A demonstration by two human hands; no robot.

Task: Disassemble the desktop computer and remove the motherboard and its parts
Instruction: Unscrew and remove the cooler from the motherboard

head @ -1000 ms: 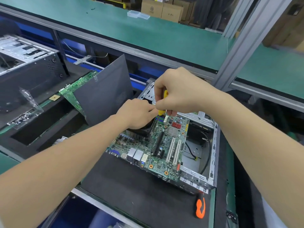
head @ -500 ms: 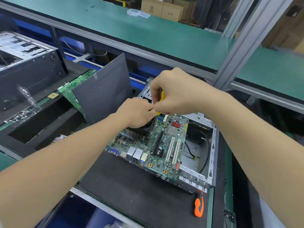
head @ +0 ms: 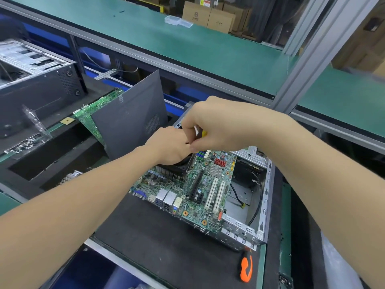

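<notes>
A green motherboard (head: 200, 184) lies tilted on the open metal computer case (head: 264, 197), which sits on a black mat. A black CPU cooler (head: 173, 171) is mounted at the board's far left. My left hand (head: 168, 147) rests on top of the cooler with its fingers curled over it. Just above and touching it, my right hand (head: 216, 128) grips a yellow-handled screwdriver (head: 204, 133) pointing down at the cooler's right edge. The tip is hidden by my fingers.
An orange-handled screwdriver (head: 245, 268) lies on the mat by the case's near corner. A grey side panel (head: 129, 122) leans upright behind the cooler, with another green board (head: 93, 113) behind it. A second case (head: 31, 80) and a screw bag (head: 27, 140) sit at the left.
My right hand with the screwdriver has edged left, closer over my left hand. The left hand stays on the cooler. The board and case have not moved.
</notes>
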